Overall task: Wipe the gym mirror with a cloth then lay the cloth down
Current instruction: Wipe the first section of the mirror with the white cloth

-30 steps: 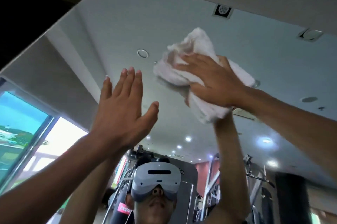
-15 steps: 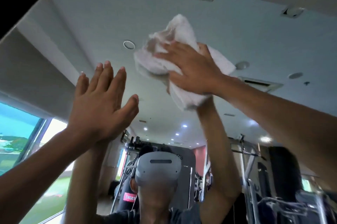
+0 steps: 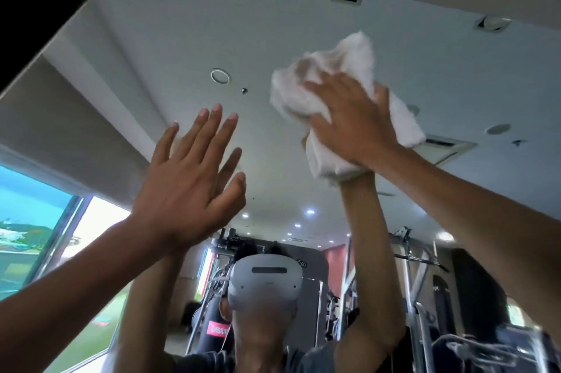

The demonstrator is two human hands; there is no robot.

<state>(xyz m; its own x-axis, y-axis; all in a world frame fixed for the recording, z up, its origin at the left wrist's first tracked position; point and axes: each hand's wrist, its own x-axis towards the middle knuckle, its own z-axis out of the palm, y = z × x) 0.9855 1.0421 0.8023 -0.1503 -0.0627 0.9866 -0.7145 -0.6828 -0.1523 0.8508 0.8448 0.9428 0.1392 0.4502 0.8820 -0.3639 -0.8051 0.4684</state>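
Glass of the mirror (image 3: 151, 38) fills most of the frame, its edge running diagonally across the upper left corner. Lower left: a bright window (image 3: 30, 221) is reflected in it.

Left of centre: your left hand (image 3: 182, 190) is raised, palm toward the mirror, with the fingers straight and slightly spread and the thumb out to the side. It holds nothing. Its reflection sits right behind it; whether the palm actually contacts the glass cannot be told.

Bottom centre: the reflection shows a grey headset (image 3: 264, 281). A dark punching bag with a red label (image 3: 217, 327) stands just left of it.

Right of centre, upper half: the white cloth (image 3: 349, 54) is bunched against the mirror. Your right hand (image 3: 355, 126) lies over it, fingers extended and spread, palm pressing the cloth to the glass. Folds stick out above the fingertips, to the right of the hand and below the heel of the palm. The cloth's edge is slightly blurred.

Lower right: metal gym frames (image 3: 419, 281) are reflected, soft in focus.
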